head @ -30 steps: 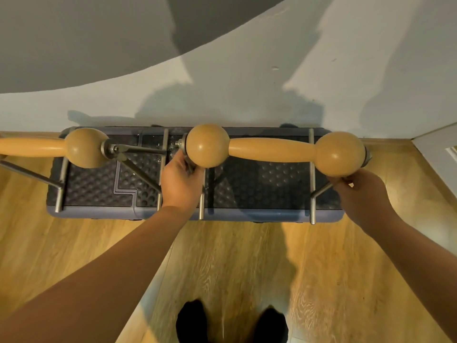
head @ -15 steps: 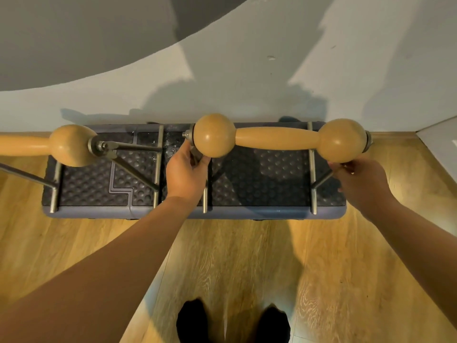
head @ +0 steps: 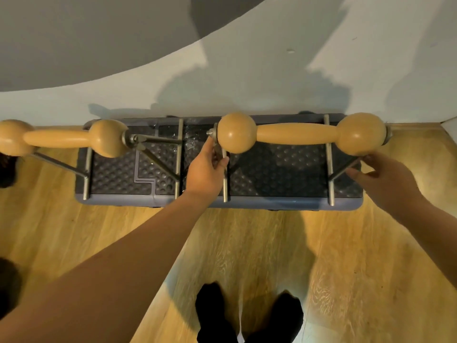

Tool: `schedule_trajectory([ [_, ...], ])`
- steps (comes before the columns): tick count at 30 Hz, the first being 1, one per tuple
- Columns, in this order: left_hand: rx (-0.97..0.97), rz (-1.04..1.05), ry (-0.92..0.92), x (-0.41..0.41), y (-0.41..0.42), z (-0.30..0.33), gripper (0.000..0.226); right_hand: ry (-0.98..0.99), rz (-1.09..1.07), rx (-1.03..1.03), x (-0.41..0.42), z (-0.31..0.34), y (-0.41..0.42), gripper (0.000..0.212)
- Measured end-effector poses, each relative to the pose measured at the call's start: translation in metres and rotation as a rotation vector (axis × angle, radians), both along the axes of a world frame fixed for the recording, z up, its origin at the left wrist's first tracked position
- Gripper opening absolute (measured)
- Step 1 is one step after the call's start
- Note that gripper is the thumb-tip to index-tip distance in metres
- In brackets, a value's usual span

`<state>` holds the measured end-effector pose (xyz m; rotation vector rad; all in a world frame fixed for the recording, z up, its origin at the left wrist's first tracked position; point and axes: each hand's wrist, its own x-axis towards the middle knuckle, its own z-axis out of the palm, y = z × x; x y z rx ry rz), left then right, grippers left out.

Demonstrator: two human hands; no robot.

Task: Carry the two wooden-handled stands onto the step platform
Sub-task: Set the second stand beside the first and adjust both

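The dark studded step platform [head: 272, 169] lies on the floor against the wall. The right wooden-handled stand [head: 296, 137] rests on it, its two metal foot bars across the right half. My left hand [head: 206, 170] is closed round that stand's left metal leg, just under the left wooden ball. My right hand [head: 385, 184] is at the right leg, fingers spread and only the fingertips touching the metal. The left wooden-handled stand [head: 59, 138] sits on the platform's left half, and its far ball overhangs the left end.
A pale wall rises directly behind the platform. Wooden floor lies in front, with my feet in black socks [head: 247, 315] on it. A dark object [head: 6, 169] sits at the left edge, and a white corner [head: 451, 125] is at the far right.
The right stand has shifted slightly toward the wall on the platform. My right hand has loosened from a closed grip to spread fingers. My left hand keeps its hold.
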<state>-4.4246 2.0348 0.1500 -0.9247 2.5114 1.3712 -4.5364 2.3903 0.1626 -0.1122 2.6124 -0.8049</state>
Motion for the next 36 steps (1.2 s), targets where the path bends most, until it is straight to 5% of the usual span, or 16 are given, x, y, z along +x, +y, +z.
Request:
schedule_trajectory([
  [3,0.065,-0.037,-0.065,0.007,0.001,0.016,0.071,-0.052,-0.077,-0.002,0.010,0.012,0.014,0.068],
  [6,0.081,-0.042,-0.079,0.015,-0.001,0.034,0.081,-0.038,-0.140,0.017,0.013,0.036,0.016,0.085],
  [17,0.104,-0.037,-0.003,0.038,-0.002,0.141,0.065,0.205,-0.120,-0.067,0.036,0.139,-0.024,0.076],
  [23,0.054,-0.134,0.146,0.036,-0.002,0.226,0.058,0.103,-0.144,-0.272,0.042,0.209,-0.044,0.082],
  [36,-0.129,-0.276,0.327,0.086,0.002,0.417,0.059,0.226,-0.015,-0.352,0.090,0.376,-0.098,0.080],
])
